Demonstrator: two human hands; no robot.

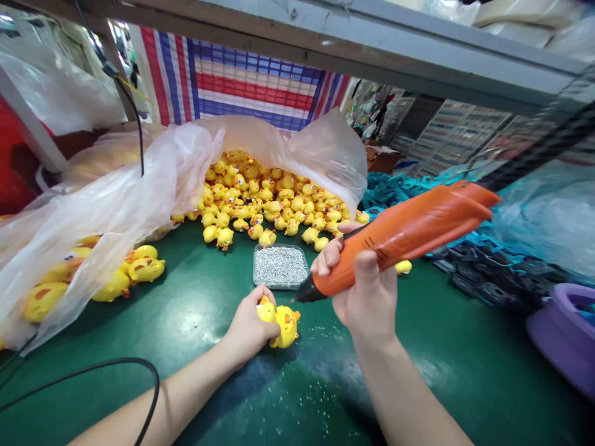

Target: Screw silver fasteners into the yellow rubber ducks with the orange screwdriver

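My left hand [255, 325] is closed around a yellow toy duck [286, 327] with orange parts, held low over the green tabletop. My right hand [367, 291] grips an orange electric screwdriver [395, 232] with a black nose. The tool slants down to the left, and its thin tip is close beside the duck; whether they touch I cannot tell. Just behind the duck, a clear plastic tray [255, 272] holds many small silvery screws. Tiny pale specks lie scattered on the table around the duck.
A big heap of yellow ducks [274, 198] spills from a plastic bag [334, 148] at the back. More ducks [146, 267] lie at left under plastic. Black parts [497, 279] and a purple basin [560, 334] stand at right. A black cable [116, 361] loops front left; a metal beam [353, 43] crosses overhead.
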